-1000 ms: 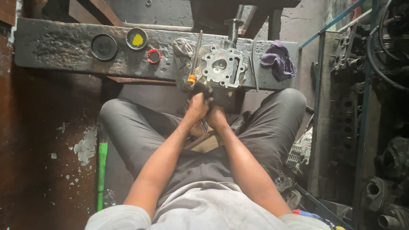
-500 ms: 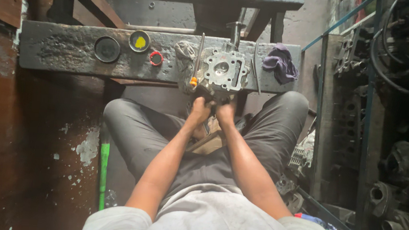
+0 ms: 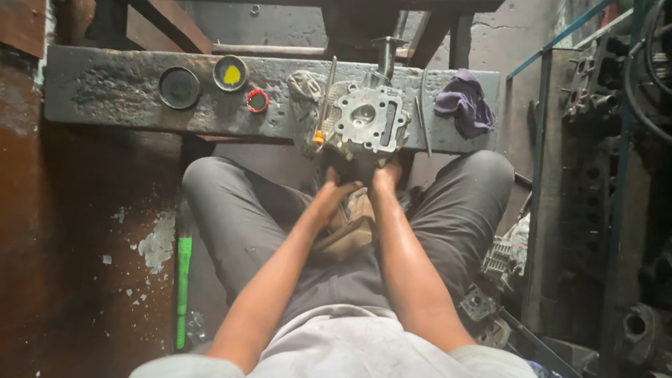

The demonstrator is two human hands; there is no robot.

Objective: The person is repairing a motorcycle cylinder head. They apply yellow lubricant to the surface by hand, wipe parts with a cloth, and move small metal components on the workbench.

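head view, looking straight down: i am sitting at a grimy metal bench (image 3: 117,97) with both arms stretched forward, and i am gripping a grey engine cylinder head (image 3: 366,120) at its near edge. my left hand (image 3: 334,187) is closing on the lower left corner of the casting and my right hand (image 3: 386,177) is clamping the lower right corner, the two hands sitting close together, almost touching. the cylinder head is resting at the front lip of the bench, partly overhanging toward my lap, with its flat gasket face and round bore turned up to the camera.

just to its left, a screwdriver with an orange handle (image 3: 324,107) is lying against the casting beside a crumpled grey rag (image 3: 304,89). a thin metal rod (image 3: 423,124) is lying on the right, and a purple cloth (image 3: 463,101) is bunched near the bench end. further left, a black round cap (image 3: 178,87), a tin with yellow paste (image 3: 231,73) and a small red ring (image 3: 257,100) are sitting well apart from my hands.

as i judge it, the risk is the overhang: the casting looks heavy and oily, and my grip is only on its near corners, so a slip could be tipping it off the lip onto my legs. any sideways shove could also be knocking the screwdriver off the edge or scraping the gasket face on the rough bench.
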